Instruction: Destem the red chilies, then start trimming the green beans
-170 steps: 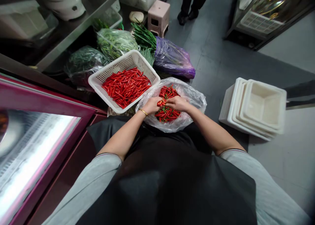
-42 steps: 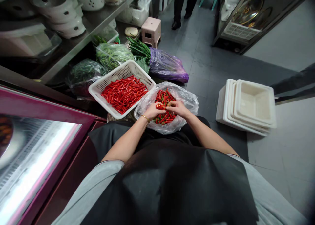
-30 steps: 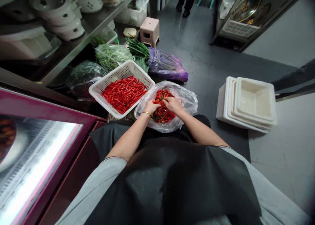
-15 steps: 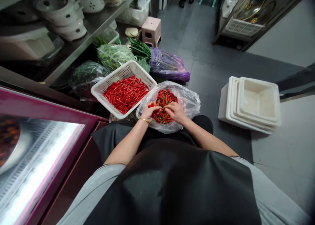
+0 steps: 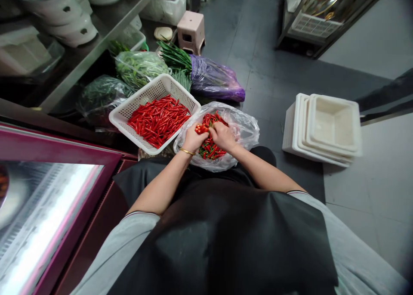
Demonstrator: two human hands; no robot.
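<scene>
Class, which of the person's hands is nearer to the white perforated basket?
Left. The left hand, holding red chillies, is just right of the basket; the right hand is farther right, over the clear bag.

Bare floor [image 5: 258,71] open between purple bag [image 5: 217,79] and stacked white bins [image 5: 322,127]; pink stool [image 5: 191,30] obstructs far left.

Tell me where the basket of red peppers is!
In the head view, the white basket is left of centre, beside the clear bag and left hand.
</scene>
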